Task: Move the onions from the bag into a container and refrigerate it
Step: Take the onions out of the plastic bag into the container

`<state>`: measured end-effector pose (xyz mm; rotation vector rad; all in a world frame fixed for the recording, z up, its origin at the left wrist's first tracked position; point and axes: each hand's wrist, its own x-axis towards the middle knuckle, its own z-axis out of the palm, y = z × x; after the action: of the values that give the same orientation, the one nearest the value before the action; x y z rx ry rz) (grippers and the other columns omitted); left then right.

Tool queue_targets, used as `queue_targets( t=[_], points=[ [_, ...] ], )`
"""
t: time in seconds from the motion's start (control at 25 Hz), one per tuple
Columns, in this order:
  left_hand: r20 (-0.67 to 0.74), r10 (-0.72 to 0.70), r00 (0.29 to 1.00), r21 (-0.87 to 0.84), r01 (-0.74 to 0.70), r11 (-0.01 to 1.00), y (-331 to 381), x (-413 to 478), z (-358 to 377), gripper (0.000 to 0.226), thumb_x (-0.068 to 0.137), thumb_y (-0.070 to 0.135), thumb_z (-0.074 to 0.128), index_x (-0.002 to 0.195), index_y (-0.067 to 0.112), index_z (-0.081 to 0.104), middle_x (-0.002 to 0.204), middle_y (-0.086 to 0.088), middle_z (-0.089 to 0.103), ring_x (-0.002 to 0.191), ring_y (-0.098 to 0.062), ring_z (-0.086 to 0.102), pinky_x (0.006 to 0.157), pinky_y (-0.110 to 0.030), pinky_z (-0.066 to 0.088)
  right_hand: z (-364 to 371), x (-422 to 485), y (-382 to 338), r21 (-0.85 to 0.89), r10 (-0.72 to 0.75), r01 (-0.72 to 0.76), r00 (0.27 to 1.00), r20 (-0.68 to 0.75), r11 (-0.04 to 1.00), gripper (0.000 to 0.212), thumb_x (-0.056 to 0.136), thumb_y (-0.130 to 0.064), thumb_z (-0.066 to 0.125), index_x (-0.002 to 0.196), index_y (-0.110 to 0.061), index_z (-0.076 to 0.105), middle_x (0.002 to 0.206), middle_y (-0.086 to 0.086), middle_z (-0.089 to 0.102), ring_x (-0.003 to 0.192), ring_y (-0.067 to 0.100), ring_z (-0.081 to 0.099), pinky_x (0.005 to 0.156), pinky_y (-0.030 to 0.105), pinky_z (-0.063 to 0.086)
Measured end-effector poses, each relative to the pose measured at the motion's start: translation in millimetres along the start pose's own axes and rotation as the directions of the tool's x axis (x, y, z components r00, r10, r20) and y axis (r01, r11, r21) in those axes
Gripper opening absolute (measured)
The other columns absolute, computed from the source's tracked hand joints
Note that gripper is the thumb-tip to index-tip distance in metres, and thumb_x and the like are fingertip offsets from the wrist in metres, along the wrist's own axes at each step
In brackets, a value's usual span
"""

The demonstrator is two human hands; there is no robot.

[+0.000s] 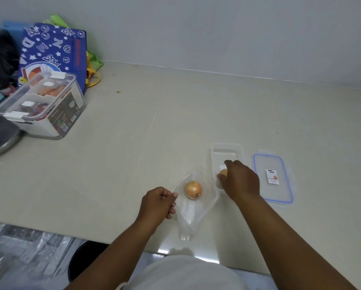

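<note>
Blue patterned tote bag (54,49) against the wall, lidded clear storage box (43,107) before it, beige countertop (175,111)

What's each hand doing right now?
Left hand: closed, pinching the plastic bag edge.
Right hand: closed on an onion over the container.

Onion (223,173) mostly hidden under the right hand (239,181) — lid (272,177) label print too small to read.

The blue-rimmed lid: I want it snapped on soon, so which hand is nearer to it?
Right. The right hand is over the clear container, just left of the blue-rimmed lid. The left hand is farther left, pinching the plastic bag.
</note>
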<state>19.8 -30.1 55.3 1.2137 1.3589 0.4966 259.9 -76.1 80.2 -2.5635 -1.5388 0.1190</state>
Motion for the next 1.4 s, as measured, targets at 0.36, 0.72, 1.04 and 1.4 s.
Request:
queue_targets(
  t=[0.36, 0.72, 1.04, 1.4],
  points=[
    [0.011, 0.016, 1.000, 0.034, -0.016, 0.999, 1.8, -4.4, 2.3, 0.018, 0.083, 0.024, 0.071, 0.074, 0.009, 0.067, 0.059, -0.002, 0.071, 0.049, -0.012, 0.064, 0.048, -0.026, 0.053, 44.8, -27.3, -69.3, -0.013, -0.302, 0.330, 0.880, 0.366, 0.944, 0.041, 0.087, -0.012, 0.060, 0.125, -0.003, 0.047, 0.131, 0.017, 0.047, 0.118, 0.032, 0.049, 0.086, 0.041, 0.051],
    [0.004, 0.014, 1.000, 0.030, -0.014, 0.999, -1.8, -6.6, -0.6, 0.019, 0.084, 0.024, 0.070, 0.074, 0.008, 0.066, 0.059, -0.003, 0.071, 0.050, -0.013, 0.065, 0.049, -0.027, 0.054, 33.8, -32.2, -61.8, 0.157, -0.361, 0.327, 0.877, 0.318, 0.932, 0.046, 0.073, -0.022, 0.062, 0.118, -0.013, 0.055, 0.122, 0.010, 0.053, 0.094, 0.030, 0.061, 0.073, 0.037, 0.054],
    [-0.004, -0.003, 1.000, -0.006, 0.003, 1.000, -2.6, -3.7, -1.9, 0.020, 0.084, 0.021, 0.069, 0.072, 0.006, 0.065, 0.058, -0.004, 0.068, 0.049, -0.014, 0.062, 0.047, -0.027, 0.051, -16.5, -0.7, -7.4, 0.587, -0.077, 0.201, 0.970, -0.230, 0.784, 0.061, 0.069, -0.030, 0.081, 0.125, -0.021, 0.059, 0.117, -0.003, 0.061, 0.101, 0.009, 0.059, 0.086, 0.017, 0.045],
    [-0.011, -0.016, 1.000, 0.026, 0.016, 1.000, -12.1, -8.0, -4.8, 0.020, 0.085, 0.022, 0.069, 0.069, 0.012, 0.064, 0.058, -0.003, 0.069, 0.049, -0.013, 0.064, 0.047, -0.026, 0.052, 48.7, 97.7, 15.5, 0.193, 0.213, -0.265, 0.944, 0.253, 0.945, 0.047, 0.080, -0.025, 0.064, 0.127, -0.021, 0.056, 0.125, 0.012, 0.057, 0.111, 0.034, 0.057, 0.082, 0.033, 0.045]
  ],
)
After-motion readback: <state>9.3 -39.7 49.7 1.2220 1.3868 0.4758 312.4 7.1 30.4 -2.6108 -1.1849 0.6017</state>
